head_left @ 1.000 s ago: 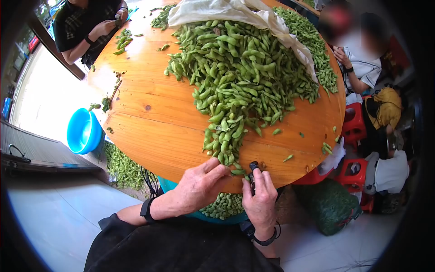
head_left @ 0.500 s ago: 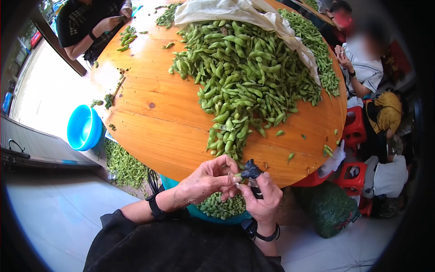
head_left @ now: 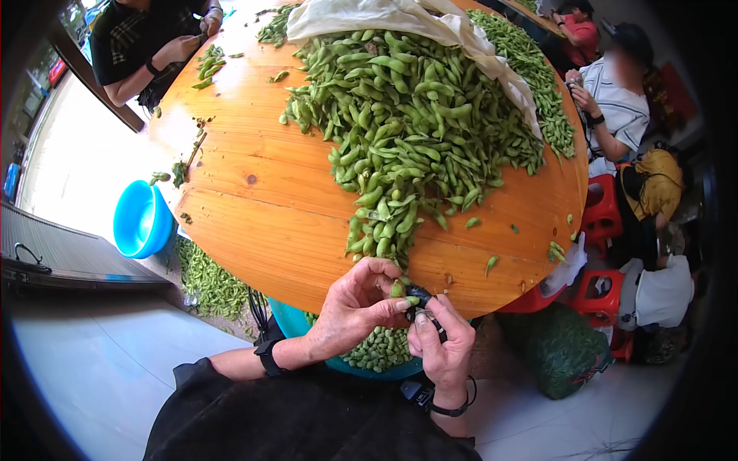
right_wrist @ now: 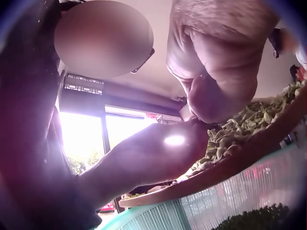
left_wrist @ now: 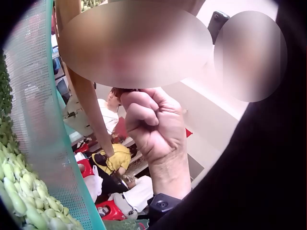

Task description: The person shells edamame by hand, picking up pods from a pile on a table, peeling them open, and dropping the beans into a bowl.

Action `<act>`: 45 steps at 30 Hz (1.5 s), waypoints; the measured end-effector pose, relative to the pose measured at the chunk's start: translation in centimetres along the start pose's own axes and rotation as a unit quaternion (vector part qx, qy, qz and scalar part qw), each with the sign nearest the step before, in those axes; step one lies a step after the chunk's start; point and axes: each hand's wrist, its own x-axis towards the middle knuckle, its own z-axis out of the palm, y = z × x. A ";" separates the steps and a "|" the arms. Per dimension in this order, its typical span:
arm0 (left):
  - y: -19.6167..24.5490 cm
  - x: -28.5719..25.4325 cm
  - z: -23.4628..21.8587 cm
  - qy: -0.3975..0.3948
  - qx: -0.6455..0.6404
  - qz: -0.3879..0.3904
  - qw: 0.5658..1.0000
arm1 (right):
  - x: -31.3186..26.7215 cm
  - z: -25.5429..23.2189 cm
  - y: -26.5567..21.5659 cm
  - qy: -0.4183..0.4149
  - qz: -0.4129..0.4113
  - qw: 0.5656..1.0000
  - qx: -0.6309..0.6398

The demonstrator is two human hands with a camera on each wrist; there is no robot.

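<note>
In the head view my left hand (head_left: 350, 309) pinches a green pod (head_left: 397, 289) with thumb and bent fingers at the table's front edge. My right hand (head_left: 443, 343) grips a small black tool (head_left: 420, 295), its tip right beside the pod; the tool's exact form is unclear. A big heap of green pods (head_left: 423, 123) reaches toward both hands. Below them a teal basket (head_left: 286, 313) holds shelled-looking green beans (head_left: 378, 349). The left wrist view has my right hand (left_wrist: 156, 124) with curled fingers. In the right wrist view my right hand (right_wrist: 220, 57) meets my left hand (right_wrist: 158, 151).
A pale cloth (head_left: 377, 17) lies over the heap's far side on the round wooden table (head_left: 261, 223). A blue basin (head_left: 144, 219) and floor pods (head_left: 207, 276) are at left. Red stools (head_left: 602, 207) and a dark green sack (head_left: 557, 352) stand right. Other people sit around.
My left hand has drawn back from the heap's near tip with a pod. The black tool in my right hand has tilted toward my left hand, and both hands are now together.
</note>
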 end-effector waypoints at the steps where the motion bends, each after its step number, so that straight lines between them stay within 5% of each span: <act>1: -0.1 0.0 0.0 0.000 0.001 0.000 1.000 | 0.0 0.0 0.0 -0.003 0.013 1.000 0.023; 13: -0.8 -0.5 0.5 0.011 0.092 0.073 0.993 | 0.2 -0.5 -0.2 -0.013 0.017 1.000 0.011; 16: -0.7 -0.4 -0.4 0.000 0.077 0.051 0.996 | 0.4 -0.9 0.1 -0.027 0.001 1.000 0.001; 21: -0.5 0.2 -1.4 -0.113 -0.207 -0.137 0.962 | 0.5 -0.9 0.4 -0.032 -0.036 0.999 -0.021; 23: -0.4 0.2 -1.6 -0.132 -0.239 -0.152 0.950 | 0.8 -1.1 1.0 -0.040 -0.130 0.981 -0.136; 26: -0.4 0.1 -1.4 -0.122 -0.239 -0.159 0.950 | 0.9 -0.7 0.7 -0.028 -0.119 0.979 -0.165; 29: -0.7 0.1 -1.1 -0.081 -0.190 -0.105 0.973 | 0.4 -0.3 -0.1 -0.007 -0.020 0.998 -0.060; 36: -0.3 -0.2 -0.5 -0.041 -0.042 -0.064 0.996 | 0.1 -0.5 -0.7 -0.010 0.017 0.999 -0.049; 38: -0.8 -0.7 -0.4 0.022 0.156 0.057 0.986 | 0.0 -0.8 -0.3 0.003 -0.087 0.972 -0.219; 39: -0.7 -0.8 -0.4 0.022 0.156 0.057 0.986 | 0.0 -0.5 -0.5 0.003 -0.087 0.972 -0.219; 41: -0.4 -1.3 -0.2 0.024 0.363 0.194 0.911 | 0.1 0.4 -1.1 0.037 -0.180 0.927 -0.326; 43: 0.1 -1.4 0.0 0.018 0.366 0.191 0.911 | 0.1 0.8 -1.1 0.039 -0.191 0.919 -0.343; 45: 1.0 -1.5 0.1 -0.031 0.317 0.087 0.944 | -0.1 1.3 -0.7 0.075 -0.227 0.887 -0.394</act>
